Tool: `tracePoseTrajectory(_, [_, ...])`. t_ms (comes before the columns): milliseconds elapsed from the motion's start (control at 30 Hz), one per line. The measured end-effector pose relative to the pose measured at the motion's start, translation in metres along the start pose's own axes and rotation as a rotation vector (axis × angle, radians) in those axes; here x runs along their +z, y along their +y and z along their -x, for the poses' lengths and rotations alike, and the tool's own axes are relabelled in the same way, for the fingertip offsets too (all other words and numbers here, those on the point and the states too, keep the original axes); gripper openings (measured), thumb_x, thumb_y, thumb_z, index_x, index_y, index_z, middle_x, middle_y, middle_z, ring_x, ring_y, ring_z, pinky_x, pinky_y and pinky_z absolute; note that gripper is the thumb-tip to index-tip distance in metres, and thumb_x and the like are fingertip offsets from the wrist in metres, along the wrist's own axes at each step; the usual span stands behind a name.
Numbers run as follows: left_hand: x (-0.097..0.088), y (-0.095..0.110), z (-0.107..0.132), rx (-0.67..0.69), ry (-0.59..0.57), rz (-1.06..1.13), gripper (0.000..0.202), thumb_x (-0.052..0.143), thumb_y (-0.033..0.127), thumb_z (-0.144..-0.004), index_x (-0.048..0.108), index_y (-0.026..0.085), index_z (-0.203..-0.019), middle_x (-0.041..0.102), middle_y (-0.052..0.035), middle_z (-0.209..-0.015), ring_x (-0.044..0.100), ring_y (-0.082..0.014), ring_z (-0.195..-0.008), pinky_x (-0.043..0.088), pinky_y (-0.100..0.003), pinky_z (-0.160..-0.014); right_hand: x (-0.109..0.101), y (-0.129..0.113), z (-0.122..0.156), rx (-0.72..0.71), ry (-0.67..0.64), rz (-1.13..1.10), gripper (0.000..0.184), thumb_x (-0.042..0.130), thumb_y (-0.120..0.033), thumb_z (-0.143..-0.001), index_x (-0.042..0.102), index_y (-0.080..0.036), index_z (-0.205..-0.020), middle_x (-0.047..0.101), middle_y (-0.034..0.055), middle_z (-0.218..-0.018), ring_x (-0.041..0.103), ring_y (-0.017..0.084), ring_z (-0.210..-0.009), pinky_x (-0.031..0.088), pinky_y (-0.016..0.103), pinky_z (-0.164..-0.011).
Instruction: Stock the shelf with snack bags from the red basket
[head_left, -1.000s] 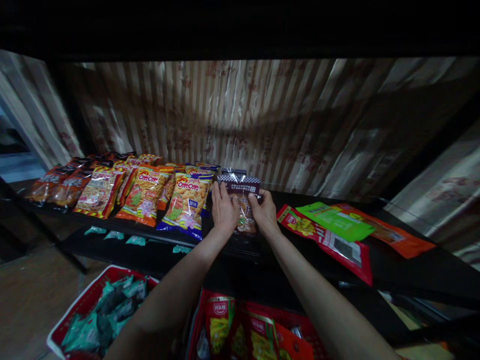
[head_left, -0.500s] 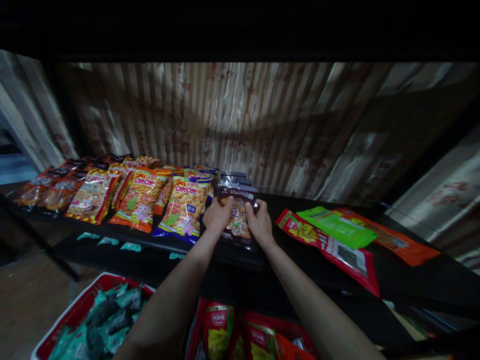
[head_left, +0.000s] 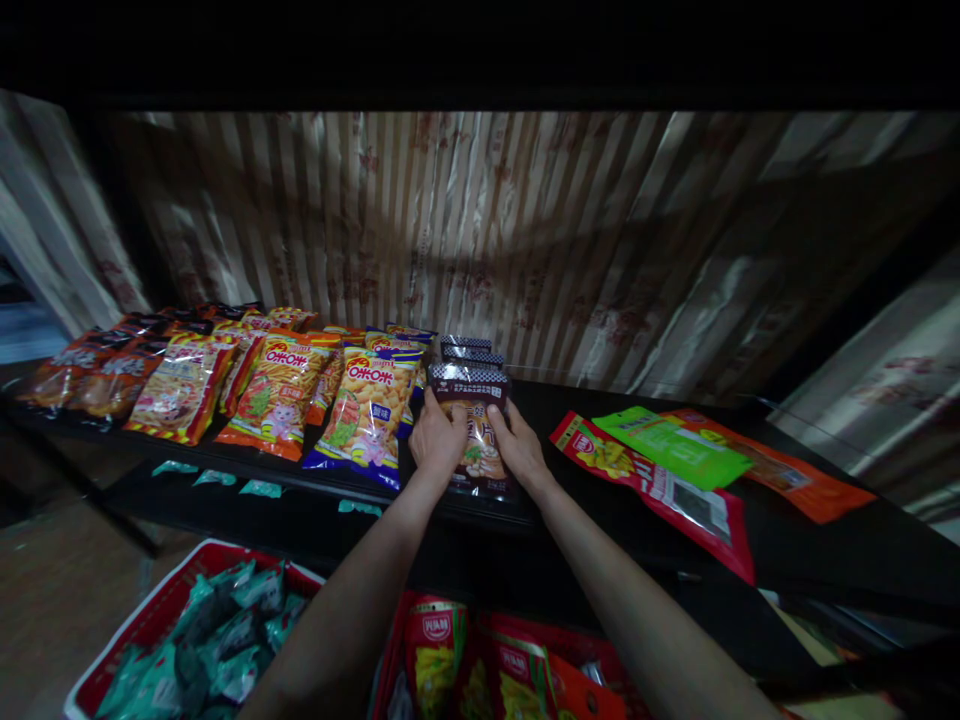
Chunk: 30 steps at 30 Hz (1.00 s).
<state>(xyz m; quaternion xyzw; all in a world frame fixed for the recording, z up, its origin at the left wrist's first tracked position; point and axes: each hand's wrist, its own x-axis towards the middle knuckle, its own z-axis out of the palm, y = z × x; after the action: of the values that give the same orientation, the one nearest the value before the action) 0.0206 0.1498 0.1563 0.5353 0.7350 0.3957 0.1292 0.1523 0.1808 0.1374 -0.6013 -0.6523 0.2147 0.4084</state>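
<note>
A brown snack bag [head_left: 482,462] with a checkered top band leans on the black shelf, in front of more bags of the same kind [head_left: 466,345]. My left hand [head_left: 437,440] grips its left edge, the thumb lying over the front. On the right edge, my right hand [head_left: 519,445] holds it the same way, thumb on the front and fingers round the side. Just left of my left hand stands a yellow and blue snack bag [head_left: 369,415]. The fingers behind the brown bag are hidden.
Orange snack bags [head_left: 279,395] and dark-topped bags [head_left: 116,370] fill the shelf's left. A red pouch [head_left: 652,490], a green pouch [head_left: 675,446] and an orange pouch [head_left: 780,470] lie flat at right. Below are a red basket [head_left: 135,620] of teal packets and several red bags [head_left: 435,650].
The brown bag's top has shifted slightly left and toward me, clear of the bags behind it. Both hands stay on its sides. The whole view has tilted a little.
</note>
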Motion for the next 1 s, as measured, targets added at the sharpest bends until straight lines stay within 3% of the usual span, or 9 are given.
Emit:
tracePoseTrajectory(133, [0.005,0.000,0.003,-0.010,0.033,-0.034,0.061,0.033,0.041,-0.088,0.031,0.012,-0.142,0.060,-0.0160,-0.122,0.061,-0.0283,-0.103,0.047,-0.037,-0.084,0.002,0.000,0.001,-0.056,-0.016,0.045,0.059,0.030,-0.054,-0.089,0.044,-0.020,-0.135,0.053,0.0113,-0.133,0.048,0.027,-0.123,0.036,0.044,-0.102])
tracePoseTrajectory(233, [0.005,0.000,0.002,0.002,0.036,-0.052,0.061,0.032,0.040,-0.088,0.031,0.009,-0.141,0.051,-0.0172,-0.133,0.057,-0.0284,-0.112,0.046,-0.036,-0.087,0.002,-0.001,0.002,-0.049,-0.015,0.066,0.060,0.029,-0.054,-0.089,0.042,-0.018,-0.136,0.052,0.0122,-0.133,0.047,0.027,-0.125,0.035,0.044,-0.103])
tracePoseTrajectory(333, [0.000,0.002,-0.001,0.010,0.012,-0.056,0.063,0.035,0.038,-0.087,0.031,0.005,-0.140,0.043,-0.0191,-0.140,0.050,-0.0282,-0.120,0.043,-0.035,-0.094,0.000,-0.002,0.002,-0.047,-0.010,0.049,0.059,0.031,-0.054,-0.088,0.044,-0.019,-0.134,0.055,0.0115,-0.131,0.048,0.027,-0.123,0.035,0.043,-0.103])
tracePoseTrajectory(500, [-0.013,0.014,-0.008,0.054,0.025,-0.072,0.065,0.040,0.037,-0.085,0.028,0.005,-0.141,0.043,-0.0189,-0.141,0.047,-0.0265,-0.124,0.038,-0.033,-0.100,-0.002,-0.001,0.000,0.004,0.022,0.010,0.065,0.037,-0.056,-0.085,0.043,-0.014,-0.134,0.052,0.0148,-0.134,0.048,0.027,-0.123,0.033,0.042,-0.105])
tracePoseTrajectory(633, [-0.013,0.020,-0.010,0.040,0.007,-0.045,0.070,0.042,0.044,-0.085,0.025,0.007,-0.142,0.041,-0.0197,-0.142,0.048,-0.0282,-0.123,0.040,-0.035,-0.098,-0.001,0.001,0.001,0.004,0.089,-0.003,0.057,0.039,-0.055,-0.083,0.052,-0.015,-0.122,0.058,0.0139,-0.122,0.053,0.027,-0.115,0.037,0.043,-0.100])
tracePoseTrajectory(833, [-0.011,0.010,-0.011,-0.090,-0.105,0.031,0.084,0.042,0.059,-0.081,0.021,0.007,-0.143,0.055,-0.0224,-0.128,0.056,-0.0328,-0.113,0.042,-0.040,-0.092,-0.002,0.001,0.004,0.048,0.073,-0.059,0.036,0.045,-0.053,-0.082,0.054,-0.026,-0.104,0.066,0.0018,-0.095,0.062,0.022,-0.091,0.046,0.039,-0.086])
tracePoseTrajectory(900, [-0.011,0.007,-0.012,-0.103,-0.142,0.037,0.086,0.042,0.062,-0.080,0.022,0.007,-0.143,0.060,-0.0223,-0.120,0.057,-0.0337,-0.111,0.042,-0.041,-0.091,-0.001,0.004,0.003,0.056,0.057,-0.100,0.035,0.047,-0.054,-0.081,0.054,-0.027,-0.103,0.066,0.0011,-0.096,0.063,0.021,-0.089,0.046,0.038,-0.085])
tracePoseTrajectory(1000, [-0.010,0.005,-0.010,-0.108,-0.100,0.014,0.082,0.041,0.062,-0.081,0.026,0.009,-0.142,0.063,-0.0209,-0.116,0.060,-0.0332,-0.106,0.044,-0.042,-0.088,0.001,0.012,-0.003,0.053,0.056,-0.196,0.042,0.051,-0.057,-0.078,0.054,-0.026,-0.106,0.066,0.0030,-0.105,0.062,0.021,-0.096,0.047,0.037,-0.087])
